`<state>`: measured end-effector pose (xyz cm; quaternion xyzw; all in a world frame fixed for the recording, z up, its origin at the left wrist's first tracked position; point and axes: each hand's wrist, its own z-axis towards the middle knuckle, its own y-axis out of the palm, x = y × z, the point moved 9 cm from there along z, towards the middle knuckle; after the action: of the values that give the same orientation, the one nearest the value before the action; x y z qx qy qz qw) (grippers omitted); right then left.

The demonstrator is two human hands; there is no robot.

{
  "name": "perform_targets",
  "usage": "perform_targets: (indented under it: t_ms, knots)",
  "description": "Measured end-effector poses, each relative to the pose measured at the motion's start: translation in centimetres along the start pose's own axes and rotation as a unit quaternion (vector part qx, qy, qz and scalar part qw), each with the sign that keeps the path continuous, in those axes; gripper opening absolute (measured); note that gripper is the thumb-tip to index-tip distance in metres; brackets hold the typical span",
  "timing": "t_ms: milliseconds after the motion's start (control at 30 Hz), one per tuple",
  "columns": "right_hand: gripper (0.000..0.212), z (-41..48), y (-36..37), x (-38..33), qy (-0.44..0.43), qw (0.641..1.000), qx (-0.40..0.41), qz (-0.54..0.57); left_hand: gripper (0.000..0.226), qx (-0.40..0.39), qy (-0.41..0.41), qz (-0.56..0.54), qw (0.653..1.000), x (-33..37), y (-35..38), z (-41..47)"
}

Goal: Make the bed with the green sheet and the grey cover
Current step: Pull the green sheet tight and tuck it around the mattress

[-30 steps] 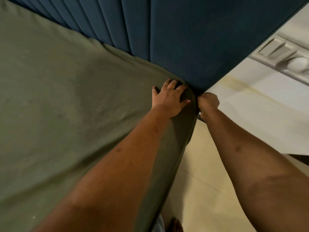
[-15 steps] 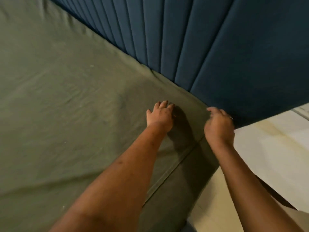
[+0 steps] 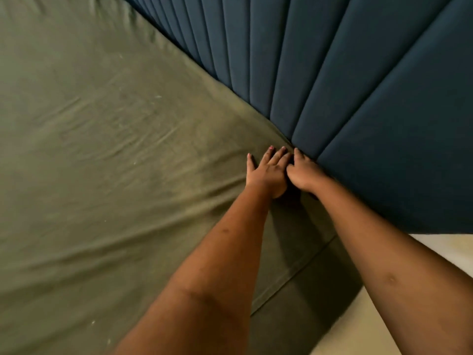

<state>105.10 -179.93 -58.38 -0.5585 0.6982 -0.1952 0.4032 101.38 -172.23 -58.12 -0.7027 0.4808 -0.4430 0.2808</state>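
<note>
The green sheet [image 3: 107, 155] covers the mattress and hangs down its near side, with soft wrinkles running across it. My left hand [image 3: 267, 172] lies flat on the sheet with its fingers spread, right at the seam where the mattress meets the headboard. My right hand [image 3: 303, 174] sits beside it, touching it, its fingers curled down into the gap at the headboard's foot; whether it holds cloth is hidden. The grey cover is not in view.
A dark blue padded headboard [image 3: 358, 93] with vertical channels stands along the far edge of the bed. Pale tiled floor [image 3: 358, 326] shows at the bottom right beside the mattress corner.
Both hands have moved left along the headboard, away from the mattress corner. The right hand came up from the bed's side onto the top and now touches the left hand.
</note>
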Motion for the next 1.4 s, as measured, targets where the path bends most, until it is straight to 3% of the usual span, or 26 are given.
perform_targets:
  t_ms: [233,367,467,600,767,833,967,1067,1167,1267,1400]
  knots:
    - [0.051,2.5,-0.4,-0.5,0.046,0.997,-0.021,0.054,0.057,-0.021,-0.01,-0.004,1.0,0.1,-1.5,2.1]
    - [0.052,2.5,-0.1,-0.7,0.049,0.997,-0.046,0.04,0.055,0.058,-0.014,-0.031,0.998,-0.9,-3.8,-0.5]
    - [0.06,1.5,-0.4,-1.5,0.073,0.996,0.048,-0.029,0.062,0.097,-0.086,-0.038,0.991,-4.6,-2.9,-3.0]
    - [0.081,-0.1,0.5,-2.1,0.04,0.983,0.144,-0.106,0.067,0.064,-0.098,-0.063,0.991,-7.2,-0.7,-3.1]
    - [0.077,3.5,-0.6,-2.2,0.06,0.998,0.008,-0.019,0.069,0.088,-0.085,-0.068,0.99,-6.7,-1.4,-3.3]
    - [0.069,3.4,-0.7,-2.3,0.055,0.998,-0.005,-0.011,0.067,0.098,-0.082,-0.084,0.988,-6.0,-0.9,-4.8]
    - [0.048,0.4,-0.9,-1.3,-0.018,0.988,0.149,-0.042,0.066,0.107,-0.075,-0.086,0.988,-3.2,2.3,-9.1]
    - [0.05,-4.3,-0.6,0.4,-0.061,0.962,0.262,-0.042,0.068,0.141,-0.067,-0.058,0.986,-0.9,4.4,-11.5]
    - [0.047,-10.5,-0.3,5.0,0.007,0.941,0.339,-0.015,0.072,0.154,-0.044,-0.049,0.986,1.1,5.3,-12.9]
    - [0.044,-16.6,0.2,10.9,0.15,0.912,0.377,0.052,0.072,0.151,-0.011,-0.046,0.987,2.8,5.7,-14.6]
    - [0.048,-20.7,4.0,17.2,0.333,0.839,0.3,0.309,0.068,0.15,0.057,-0.001,0.987,6.2,6.8,-18.2]
